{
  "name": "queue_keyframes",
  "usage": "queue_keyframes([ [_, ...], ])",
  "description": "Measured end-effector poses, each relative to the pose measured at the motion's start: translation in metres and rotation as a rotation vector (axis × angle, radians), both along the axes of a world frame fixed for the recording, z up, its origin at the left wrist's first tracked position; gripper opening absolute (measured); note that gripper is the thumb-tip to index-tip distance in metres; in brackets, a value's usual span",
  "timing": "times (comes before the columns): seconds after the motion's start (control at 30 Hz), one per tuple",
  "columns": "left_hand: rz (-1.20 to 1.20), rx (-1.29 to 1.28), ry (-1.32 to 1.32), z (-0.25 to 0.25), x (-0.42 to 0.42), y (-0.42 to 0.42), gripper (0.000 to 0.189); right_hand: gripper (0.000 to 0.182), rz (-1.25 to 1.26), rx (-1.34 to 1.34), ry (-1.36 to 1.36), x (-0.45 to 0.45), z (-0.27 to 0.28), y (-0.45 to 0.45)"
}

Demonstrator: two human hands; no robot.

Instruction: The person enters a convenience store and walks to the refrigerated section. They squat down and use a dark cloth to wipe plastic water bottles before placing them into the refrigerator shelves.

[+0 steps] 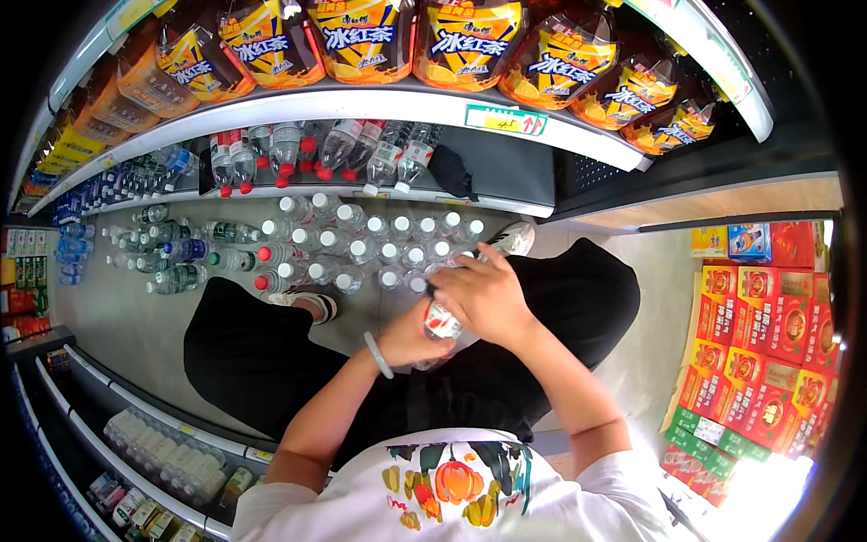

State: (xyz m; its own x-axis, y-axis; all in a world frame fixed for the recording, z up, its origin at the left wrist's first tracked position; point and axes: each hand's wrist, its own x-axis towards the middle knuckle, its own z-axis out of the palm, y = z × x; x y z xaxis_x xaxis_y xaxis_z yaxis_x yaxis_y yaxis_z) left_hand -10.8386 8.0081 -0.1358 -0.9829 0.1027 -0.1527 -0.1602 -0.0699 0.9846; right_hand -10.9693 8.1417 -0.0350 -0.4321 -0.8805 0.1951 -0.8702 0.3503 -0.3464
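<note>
My left hand [412,333], with a pale bangle at the wrist, is closed around a clear plastic water bottle [443,321] whose label is red and white. Over the bottle's upper part lies my right hand [484,291], its fingers spread; whether it grips the bottle cannot be told. The held bottle is tilted above my lap. Just beyond my hands, many white-capped clear bottles [362,249] stand close together on the grey floor. A few red-capped bottles [273,254] are at the left of this group, and a green-capped bottle [230,259] lies beside them.
More bottles [177,249] lie on the floor to the left. Red-capped bottles [284,146] and a dark cloth [452,171] lie on the low shelf ahead, below a shelf edge [379,108] with large iced tea bottles [471,44]. Stacked red cartons [752,325] stand right; another shelf [156,461] is lower left.
</note>
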Motion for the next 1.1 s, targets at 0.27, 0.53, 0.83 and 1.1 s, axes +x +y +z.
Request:
queue_keyframes([
  [0.27, -0.061, -1.215, 0.267, 0.060, -0.002, -0.007, 0.054, 0.044, -0.115, 0.757, -0.715, -0.034, -0.062, -0.026],
  [0.53, -0.041, -0.733, -0.116, 0.058, 0.014, 0.002, 0.062, 0.068, -0.066, 0.077, -2.206, -0.050, -0.051, -0.020],
  [0.83, 0.530, 0.259, -0.283, 0.042, -0.011, -0.007, 0.049, 0.066, -0.567, -0.972, -2.254, 0.011, -0.064, -0.037],
  [1.1, 0.546, -0.454, -0.251, 0.051, -0.002, -0.012, 0.052, 0.109, -0.462, -0.567, -1.049, 0.061, -0.060, -0.038],
])
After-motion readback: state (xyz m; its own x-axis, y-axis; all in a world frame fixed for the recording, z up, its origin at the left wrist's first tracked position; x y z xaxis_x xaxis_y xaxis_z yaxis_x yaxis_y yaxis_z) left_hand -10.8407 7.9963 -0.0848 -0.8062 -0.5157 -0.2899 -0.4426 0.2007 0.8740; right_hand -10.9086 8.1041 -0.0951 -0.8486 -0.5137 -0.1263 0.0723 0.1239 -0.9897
